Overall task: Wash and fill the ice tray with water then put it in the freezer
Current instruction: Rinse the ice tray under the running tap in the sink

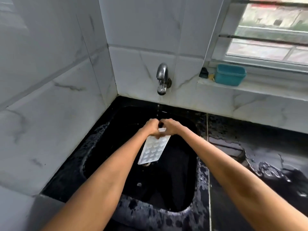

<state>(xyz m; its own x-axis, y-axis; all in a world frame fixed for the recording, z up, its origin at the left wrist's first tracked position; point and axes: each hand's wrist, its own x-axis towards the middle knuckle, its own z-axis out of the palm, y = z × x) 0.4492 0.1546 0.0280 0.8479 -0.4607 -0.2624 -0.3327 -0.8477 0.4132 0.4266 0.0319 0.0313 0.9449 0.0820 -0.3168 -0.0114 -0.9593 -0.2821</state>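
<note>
A white ice tray (154,150) hangs tilted over the black sink (100,144), its near end pointing down toward me. My left hand (150,127) and my right hand (171,126) both grip its far end, close together, right under the tap. A thin stream of water falls from the chrome wall tap (162,79) onto the hands. The tray's underside with its rounded cups faces me.
Wet black counter (250,155) stretches right of the sink. On the window ledge stands a teal plastic tub (230,74) beside a small dark object (203,72). White tiled walls close off the left and back.
</note>
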